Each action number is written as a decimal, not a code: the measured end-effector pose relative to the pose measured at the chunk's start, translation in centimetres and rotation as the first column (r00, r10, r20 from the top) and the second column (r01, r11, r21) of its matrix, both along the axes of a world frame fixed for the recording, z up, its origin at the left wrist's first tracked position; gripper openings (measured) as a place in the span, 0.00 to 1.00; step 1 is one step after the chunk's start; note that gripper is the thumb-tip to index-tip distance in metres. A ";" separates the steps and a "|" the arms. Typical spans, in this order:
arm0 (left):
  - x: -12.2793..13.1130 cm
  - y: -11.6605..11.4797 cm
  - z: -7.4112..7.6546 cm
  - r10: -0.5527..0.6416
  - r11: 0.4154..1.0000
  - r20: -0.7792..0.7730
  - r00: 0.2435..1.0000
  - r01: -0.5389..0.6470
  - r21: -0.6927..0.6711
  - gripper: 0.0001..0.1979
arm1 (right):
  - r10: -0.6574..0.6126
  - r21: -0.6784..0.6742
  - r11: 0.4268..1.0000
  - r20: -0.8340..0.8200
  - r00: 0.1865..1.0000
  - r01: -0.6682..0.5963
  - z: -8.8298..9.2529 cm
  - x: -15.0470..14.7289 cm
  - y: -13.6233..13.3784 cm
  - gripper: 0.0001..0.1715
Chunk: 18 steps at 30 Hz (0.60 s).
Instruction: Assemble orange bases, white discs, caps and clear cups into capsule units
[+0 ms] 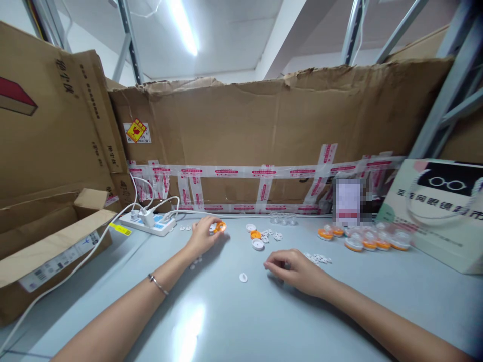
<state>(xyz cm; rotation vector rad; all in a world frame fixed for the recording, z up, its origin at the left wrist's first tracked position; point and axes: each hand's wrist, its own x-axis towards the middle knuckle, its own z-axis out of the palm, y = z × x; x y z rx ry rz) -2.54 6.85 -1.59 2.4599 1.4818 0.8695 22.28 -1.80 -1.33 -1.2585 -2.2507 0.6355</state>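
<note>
Firstly, in the left hand (204, 235): an orange piece (222, 228), pinched between the thumb and the front fingers, with a white part (212, 228) showing in the same grip. So, no gap between grip and piece; from the palm, lying outward to the right and a little away from the body. Much nearer to the left hand than to the right hand (298, 271), well apart on the other side and closer to the body.

As for direction: rounded in outline, therefore without a really long axis; visible width running roughly from left to right. Pointing, as far as visible, out of the fingertips toward the loose parts on the right. Whether touching the table (222, 322) or raised from it: cannot tell.

In the right hand: fingers curled inward, thumb and index finger close together, tips turned to the left; cannot tell whether pinching something. Between both hands, nearer to the right fingertips: a white disc (243, 277), alone, with a small stub on it. Farther from the body, two white round parts (257, 244), an orange disc (255, 235) between them, and white toothed parts (266, 236) just beside.
</note>
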 end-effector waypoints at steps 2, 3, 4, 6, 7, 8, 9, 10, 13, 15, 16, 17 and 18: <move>0.1 -1.4 1.0 -0.146 0.986 0.019 0.989 0.147 -0.085 0.18 | -0.013 -0.003 1.000 -0.012 1.000 0.013 0.1 0.2 -0.1 0.19; 0.2 -2.3 1.4 -0.286 0.940 0.054 0.957 0.291 -0.181 0.22 | -0.018 -0.011 1.000 -0.017 1.000 0.018 0.2 0.3 -0.2 0.19; 0.4 -3.1 1.9 -0.380 0.888 0.092 0.920 0.391 -0.243 0.23 | -0.023 -0.022 0.999 -0.023 0.999 0.023 0.2 0.3 -0.2 0.19; 0.8 -4.4 2.5 -0.501 0.802 0.116 0.858 0.510 -0.309 0.25 | -0.029 -0.045 0.999 -0.037 0.999 0.028 0.2 0.4 -0.2 0.19; 1.0 -4.9 2.7 -0.536 0.780 0.103 0.838 0.538 -0.320 0.23 | -0.029 -0.053 0.998 -0.045 0.999 0.026 0.2 0.3 -0.2 0.19; 1.2 -5.3 2.7 -0.559 0.770 0.073 0.826 0.549 -0.325 0.21 | -0.025 -0.056 0.998 -0.052 0.998 0.022 0.1 0.2 -0.1 0.19; 1.4 -5.5 2.6 -0.566 0.773 0.034 0.824 0.544 -0.325 0.19 | -0.021 -0.057 0.998 -0.059 0.998 0.018 0.1 0.2 -0.1 0.19; 1.6 -5.6 2.5 -0.565 0.781 -0.008 0.825 0.532 -0.326 0.17 | -0.017 -0.059 0.998 -0.065 0.998 0.013 0.0 0.1 -0.1 0.19; 2.1 -5.6 1.5 -0.543 0.804 -0.089 0.835 0.487 -0.342 0.14 | -0.015 -0.076 0.997 -0.074 0.997 0.010 -0.2 -0.2 0.0 0.19; 2.4 -5.5 1.0 -0.543 0.800 -0.096 0.834 0.478 -0.363 0.14 | -0.017 -0.090 0.996 -0.082 0.997 0.009 -0.4 -0.3 -0.1 0.19; 2.5 -5.5 0.9 -0.543 0.797 -0.089 0.835 0.478 -0.370 0.15 | -0.012 -0.097 0.995 -0.087 0.996 0.004 -0.5 -0.4 -0.1 0.19; 2.5 -5.4 0.9 -0.542 0.792 -0.071 0.837 0.481 -0.375 0.16 | -0.005 -0.102 0.995 -0.091 0.996 -0.004 -0.6 -0.4 -0.1 0.19; 2.4 -5.3 1.2 -0.542 0.787 -0.045 0.839 0.488 -0.378 0.19 | 0.004 -0.106 0.994 -0.096 0.995 -0.014 -0.7 -0.5 -0.1 0.18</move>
